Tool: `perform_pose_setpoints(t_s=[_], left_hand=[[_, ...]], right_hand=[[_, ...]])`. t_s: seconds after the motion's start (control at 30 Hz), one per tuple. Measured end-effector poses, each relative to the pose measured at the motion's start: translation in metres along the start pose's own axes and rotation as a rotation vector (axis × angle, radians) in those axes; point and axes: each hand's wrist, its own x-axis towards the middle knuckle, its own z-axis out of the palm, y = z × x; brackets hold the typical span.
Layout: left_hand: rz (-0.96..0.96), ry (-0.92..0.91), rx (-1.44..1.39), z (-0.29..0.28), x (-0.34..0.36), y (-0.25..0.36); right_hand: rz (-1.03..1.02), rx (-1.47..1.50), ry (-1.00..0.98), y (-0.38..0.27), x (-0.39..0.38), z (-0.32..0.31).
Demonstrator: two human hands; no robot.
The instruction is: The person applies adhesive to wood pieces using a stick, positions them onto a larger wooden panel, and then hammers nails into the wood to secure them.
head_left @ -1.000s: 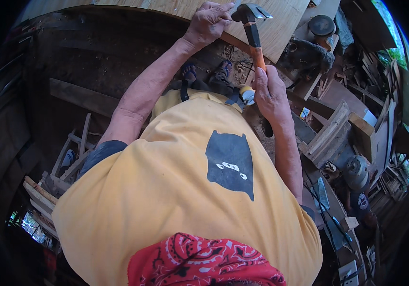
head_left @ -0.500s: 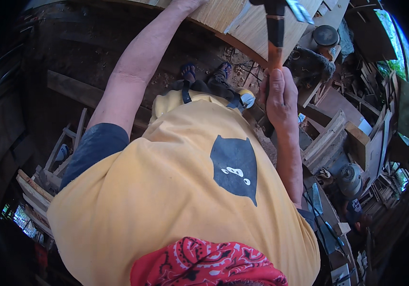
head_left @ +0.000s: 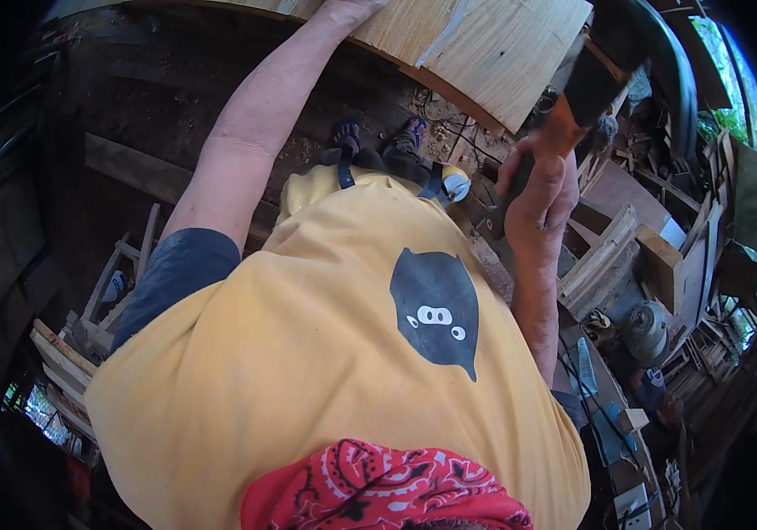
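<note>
My right hand (head_left: 542, 190) is closed round the black-and-orange handle of a hammer (head_left: 564, 131). The hammer is raised beside the right end of a light wooden board (head_left: 502, 62), its head blurred and large at the upper right. Up at the top edge of the picture, my left hand (head_left: 354, 7) rests at the board; its fingers are cut off by the frame. A pale strip runs across the board's surface, and a darker reddish-brown edge shows below it.
Scrap wood pieces (head_left: 603, 261) and a round grey machine (head_left: 647, 329) lie to the right. A handsaw (head_left: 586, 367) is near a power cord. Wood shavings litter the floor by my feet. Lumber (head_left: 65, 358) stands at the lower left; another person (head_left: 656, 389) is partly visible lower right.
The hammer has swung up and to the right, away from over the board, and its head looks larger. My right hand has turned with it; the left arm has hardly moved.
</note>
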Motion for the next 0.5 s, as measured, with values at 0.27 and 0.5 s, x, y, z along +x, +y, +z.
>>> perform_pose_setpoints(t_s=[0.27,0.5], left_hand=[[0.048,0.076,-0.053,0.0,0.001,0.001],[-0.012,0.065,-0.155,0.013,0.012,-0.012]], right_hand=[[0.283,-0.211,-0.166,0.016,0.012,0.001],[0.086,-0.326,-0.078,0.019,0.006,0.017]])
